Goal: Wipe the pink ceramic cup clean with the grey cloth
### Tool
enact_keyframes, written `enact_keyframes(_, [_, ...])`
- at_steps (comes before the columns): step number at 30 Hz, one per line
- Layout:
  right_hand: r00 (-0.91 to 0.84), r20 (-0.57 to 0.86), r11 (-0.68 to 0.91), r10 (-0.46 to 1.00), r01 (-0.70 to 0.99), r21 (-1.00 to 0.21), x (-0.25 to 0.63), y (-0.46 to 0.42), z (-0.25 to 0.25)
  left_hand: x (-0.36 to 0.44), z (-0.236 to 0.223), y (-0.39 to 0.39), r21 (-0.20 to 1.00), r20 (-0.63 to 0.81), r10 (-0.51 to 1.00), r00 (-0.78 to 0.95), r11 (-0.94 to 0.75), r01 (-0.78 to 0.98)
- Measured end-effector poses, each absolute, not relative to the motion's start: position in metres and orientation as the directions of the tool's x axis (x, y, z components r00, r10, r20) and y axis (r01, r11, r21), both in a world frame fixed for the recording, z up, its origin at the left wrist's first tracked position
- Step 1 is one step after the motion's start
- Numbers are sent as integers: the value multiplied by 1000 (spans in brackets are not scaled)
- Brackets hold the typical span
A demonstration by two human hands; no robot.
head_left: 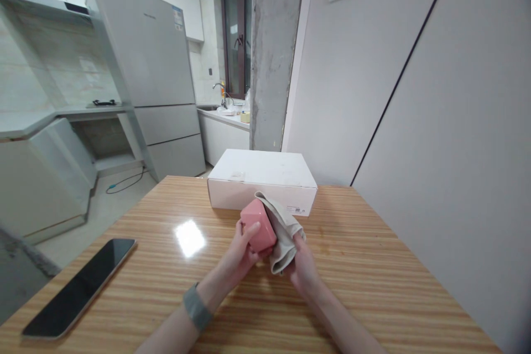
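Note:
Near the middle of the table, my left hand is closed around a pink box-like object with bevelled edges, its thumb lying across the near face. What kind of object it is I cannot make out. My right hand grips the edge of a beige cloth, which looks like a small fabric pouch. The cloth stands up right beside the pink object and partly covers its right side. Whether the object is partly inside the cloth I cannot tell. Several fingers of my right hand are hidden behind the fabric.
A white cardboard box lies just beyond my hands on the wood-grain table. To the left, a black-screened phone rests near the table edge. Further back stand a grey refrigerator and a sink counter; a wall is on the right.

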State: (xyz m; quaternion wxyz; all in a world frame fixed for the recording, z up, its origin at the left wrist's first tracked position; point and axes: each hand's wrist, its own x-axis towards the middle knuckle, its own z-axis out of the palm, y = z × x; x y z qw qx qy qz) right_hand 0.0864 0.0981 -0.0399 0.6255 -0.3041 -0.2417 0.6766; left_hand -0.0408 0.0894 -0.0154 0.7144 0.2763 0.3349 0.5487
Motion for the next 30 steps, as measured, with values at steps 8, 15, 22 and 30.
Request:
enact_keyframes(8, [-68,-102,-120,992,-709,-695,98,106,-25,-39,-11,88,758,-249,954,170,301,-579])
enact_keyframes(15, [-95,-116,-149,989,-698,-700,92,98,-25,-41,-10,87,896,-83,996,-14,69,-439])
enact_keyframes(22, [-151,-115,-186,982,-669,-720,95,98,-24,-42,-11,85,969,208,972,-114,-220,-110])
enact_keyframes(30, [-149,-64,-149,987,-682,-716,102,101,-9,-45,-9,84,916,383,924,-11,-378,135])
